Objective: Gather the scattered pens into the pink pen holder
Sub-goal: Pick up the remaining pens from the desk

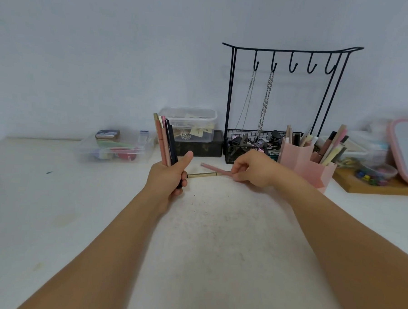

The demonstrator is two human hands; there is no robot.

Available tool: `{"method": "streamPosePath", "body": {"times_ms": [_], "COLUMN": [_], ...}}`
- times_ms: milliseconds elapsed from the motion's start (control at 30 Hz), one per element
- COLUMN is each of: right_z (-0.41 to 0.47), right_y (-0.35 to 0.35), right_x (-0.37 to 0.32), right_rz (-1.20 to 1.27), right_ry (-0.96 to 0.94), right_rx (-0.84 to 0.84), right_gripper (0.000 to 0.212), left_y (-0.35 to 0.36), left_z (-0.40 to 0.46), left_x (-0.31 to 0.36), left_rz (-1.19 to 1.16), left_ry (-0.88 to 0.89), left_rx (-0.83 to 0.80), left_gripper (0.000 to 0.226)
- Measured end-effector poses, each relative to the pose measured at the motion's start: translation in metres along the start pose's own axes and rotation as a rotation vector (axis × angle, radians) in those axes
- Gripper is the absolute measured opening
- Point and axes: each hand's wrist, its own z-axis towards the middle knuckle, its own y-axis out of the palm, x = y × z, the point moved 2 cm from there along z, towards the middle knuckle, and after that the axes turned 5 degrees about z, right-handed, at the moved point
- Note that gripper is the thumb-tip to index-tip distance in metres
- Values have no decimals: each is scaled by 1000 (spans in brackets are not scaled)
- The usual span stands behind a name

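**Two hands gathering pens on a white table**

The left hand (171, 176) grips a bundle of pens (164, 140), fingers curled round their lower ends and the thumb raised beside them. The bundle stands nearly upright, tips up, leaning slightly left. The left forearm reaches forward from the lower left.

The right hand (254, 168) pinches one end of a pink pen (215, 169) between thumb and fingertips, knuckles up, the forearm entering from the lower right. This pen lies nearly level, its long axis running left to right, the free end pointing left and slightly away. Beneath it a gold pen (203, 175) lies on the table (217, 237), also running left to right, between the two hands.

The pink pen holder (306, 164) stands just right of the right hand, already holding several pens.
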Motion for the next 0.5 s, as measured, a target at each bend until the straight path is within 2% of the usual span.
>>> {"method": "streamPosePath", "body": {"times_ms": [133, 300, 500], "right_z": [-9, -19, -25], "right_y": [-7, -28, -28], "right_x": [-9, -39, -63], "right_rz": [406, 407, 561], "right_ry": [43, -112, -216], "right_rx": [-89, -107, -86], "right_gripper": [6, 13, 19], "left_y": [1, 0, 13], "left_z": [0, -2, -17], "left_x": [0, 1, 4], "left_rz": [-41, -129, 12], "left_ry": [1, -51, 16], "left_rx": [8, -42, -303], "left_gripper": [37, 49, 56]}}
